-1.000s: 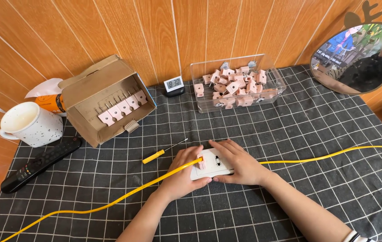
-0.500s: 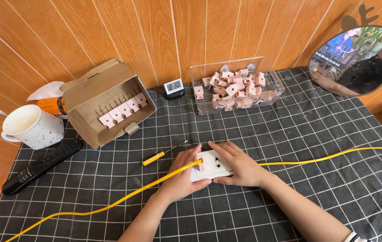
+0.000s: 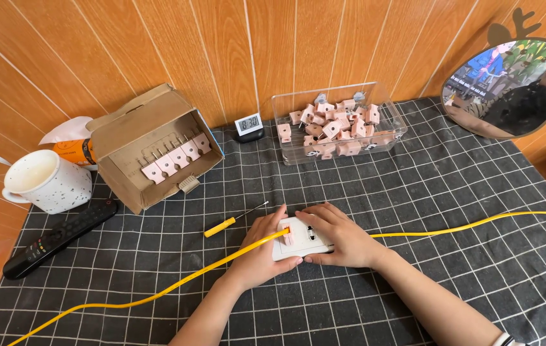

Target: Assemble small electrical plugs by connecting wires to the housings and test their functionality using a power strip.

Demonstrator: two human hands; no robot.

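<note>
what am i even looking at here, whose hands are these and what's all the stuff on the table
There is no machine: these are a person's two bare hands, filmed by a camera worn on their head, looking down. The left hand and right hand both rest on a white socket block with a small pink plug pushed into it. A yellow cable runs across the checked tablecloth past the block. Nearby lie a yellow-handled screwdriver, a cardboard box with a row of pink plugs, a clear tray of more plugs, a small clock, a speckled mug, a black remote and a mirror.
</note>
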